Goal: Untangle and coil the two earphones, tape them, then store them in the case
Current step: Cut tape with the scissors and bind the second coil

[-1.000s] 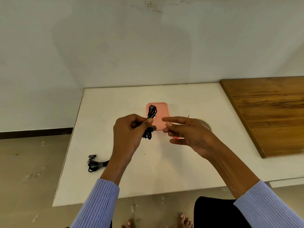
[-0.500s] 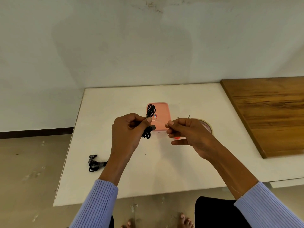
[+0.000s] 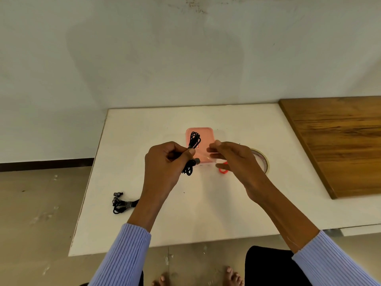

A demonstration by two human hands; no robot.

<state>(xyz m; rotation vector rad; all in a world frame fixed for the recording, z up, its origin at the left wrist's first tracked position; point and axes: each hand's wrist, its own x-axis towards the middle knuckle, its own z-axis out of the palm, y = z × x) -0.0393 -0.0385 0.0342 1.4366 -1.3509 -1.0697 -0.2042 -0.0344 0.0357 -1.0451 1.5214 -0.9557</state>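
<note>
Single head view. Left hand (image 3: 165, 168), centre of frame, grips a coiled black earphone (image 3: 192, 151) mid-bundle between thumb and curled fingers; loops stick out above and below the fist, and the middle of the coil is hidden inside it. A small grey piece shows at the lower fingers; cannot tell whether plug or tape.

Right hand (image 3: 237, 162), just right of the left, has thumb and forefinger pinched together at its upper tip. What they pinch is close to transparent and hard to make out, possibly a strip of tape; cannot confirm. Fingertips blurred.

Pink case (image 3: 203, 134) lies flat on the white surface (image 3: 206, 213) behind both hands; its near edge is covered by them. Tape roll (image 3: 265, 162) at centre right is mostly hidden by the right hand, only its right arc showing. A red-orange object (image 3: 223, 171) peeks out under the right palm, unidentifiable.

Second earphone bundle (image 3: 121, 203) lies lower left, close to the surface's left edge, well apart from the hands; partly cut off by the left forearm.

Wooden board (image 3: 340, 145) covers the surface's right side, running out of frame. Bare surface lies between hands and near edge, and beyond the case toward the wall.
</note>
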